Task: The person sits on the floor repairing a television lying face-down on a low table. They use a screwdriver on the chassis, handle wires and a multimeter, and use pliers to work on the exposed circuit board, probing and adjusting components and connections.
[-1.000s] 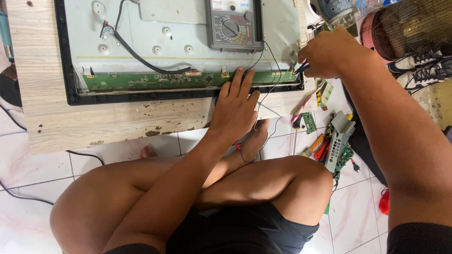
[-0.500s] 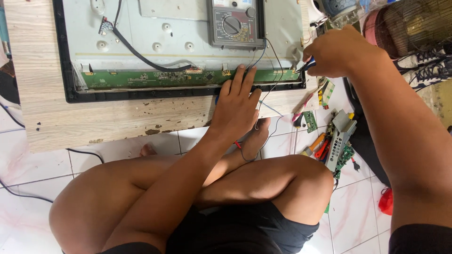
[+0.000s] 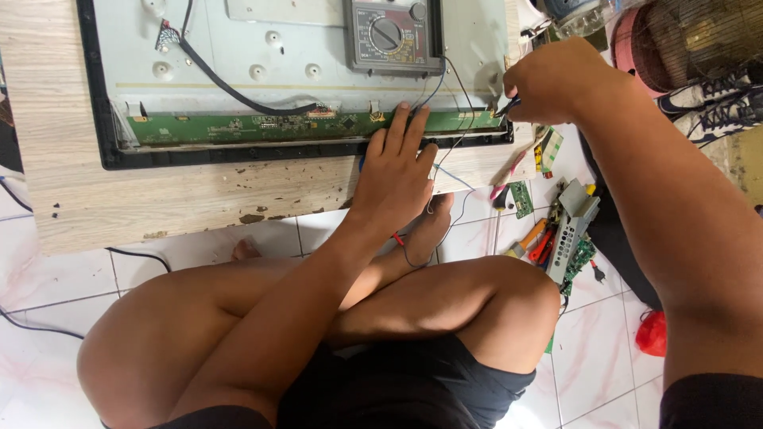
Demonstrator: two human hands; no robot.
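Two hands work along the green circuit strip [image 3: 262, 127] at the panel's lower edge. The left hand [image 3: 395, 171] lies flat, fingers [image 3: 401, 127] spread and holding nothing, tips on the strip. The right hand [image 3: 548, 79] is closed on a probe [image 3: 504, 110] touching the strip's end, beyond those fingertips. The multimeter [image 3: 392, 36] sits just above them. To my eye, steady pressure and a still probe tip matter most.

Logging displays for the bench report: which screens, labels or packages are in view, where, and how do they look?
Multimeter: lies on the panel back, top centre; grey box, round dial, dark display strip at the frame's top edge.
Opened flat panel: face down on the wooden board, black frame, grey metal back, green circuit strip along its near edge.
No packages or signs that I can make out.
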